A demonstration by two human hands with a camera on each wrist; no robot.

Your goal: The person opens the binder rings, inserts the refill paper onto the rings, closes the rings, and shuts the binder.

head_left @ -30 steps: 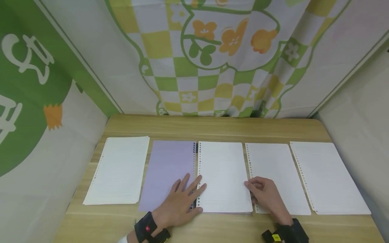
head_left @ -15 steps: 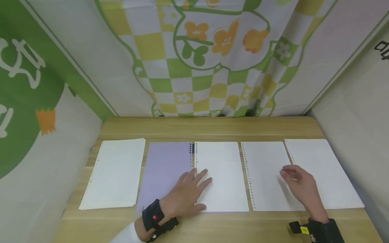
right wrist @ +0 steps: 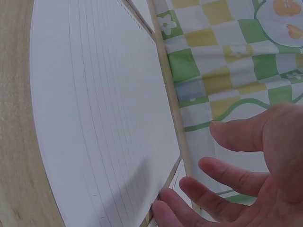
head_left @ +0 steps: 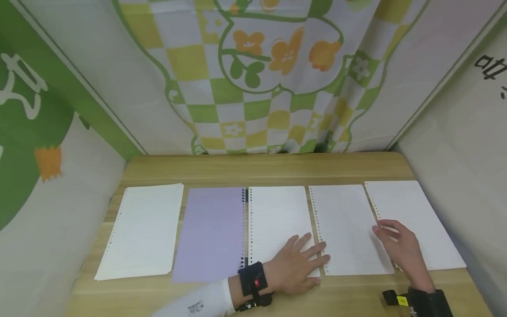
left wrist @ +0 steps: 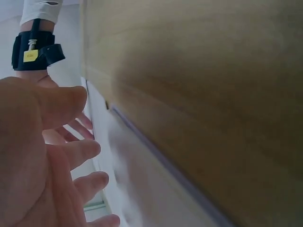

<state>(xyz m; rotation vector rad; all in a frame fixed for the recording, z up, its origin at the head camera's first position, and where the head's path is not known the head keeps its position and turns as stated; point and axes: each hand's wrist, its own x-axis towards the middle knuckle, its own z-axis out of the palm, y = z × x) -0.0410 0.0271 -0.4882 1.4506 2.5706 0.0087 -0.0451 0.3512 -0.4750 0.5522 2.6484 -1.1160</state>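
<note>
My left hand, fingers spread, is over the lower right of the middle stack of punched, lined paper, its fingertips reaching onto the left edge of the fourth lined sheet. The left wrist view shows a thin purple edge beneath the white paper. Beside the middle stack lies a purple notebook cover with black rings along its right side. Over the border between the fourth sheet and the rightmost paper stack, my right hand hovers, fingers slightly bent, nothing between them in the right wrist view.
Another loose stack of punched paper lies at the far left. All the papers sit in a row on a wooden table. Behind it hangs a checked, flowered curtain, with light walls on both sides.
My right hand has left the middle stack's right edge and moved right, above the fourth sheet's far side. My left hand has slid right from the ring side across the middle stack.
</note>
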